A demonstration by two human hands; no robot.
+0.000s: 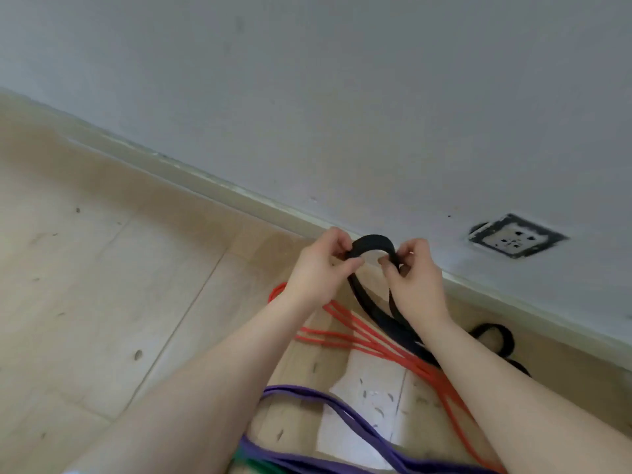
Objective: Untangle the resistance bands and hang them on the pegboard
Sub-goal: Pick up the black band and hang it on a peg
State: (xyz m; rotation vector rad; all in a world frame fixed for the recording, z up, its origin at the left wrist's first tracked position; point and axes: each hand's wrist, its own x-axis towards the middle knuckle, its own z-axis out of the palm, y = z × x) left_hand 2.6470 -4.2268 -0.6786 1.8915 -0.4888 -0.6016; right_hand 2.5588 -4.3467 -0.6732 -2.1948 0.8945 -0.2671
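While the floor (102, 268) and wall (307, 97) are filling most of the view, the red band (359, 340) and purple band (325, 401) are lying crossed on the floor, and the black band (372, 242) is arching up between both hands. The left hand (318, 268) and right hand (415, 275) are each pinching its top loop with curled fingers. It is looking soft, light and stretchy, best gripped at that loop. No pegboard is showing.

I count two hands, left (318, 268) and right (415, 278), one black band (372, 241), one red band (372, 340), one purple band (338, 408), a sliver of one green band (260, 465), and one wall socket (514, 237).
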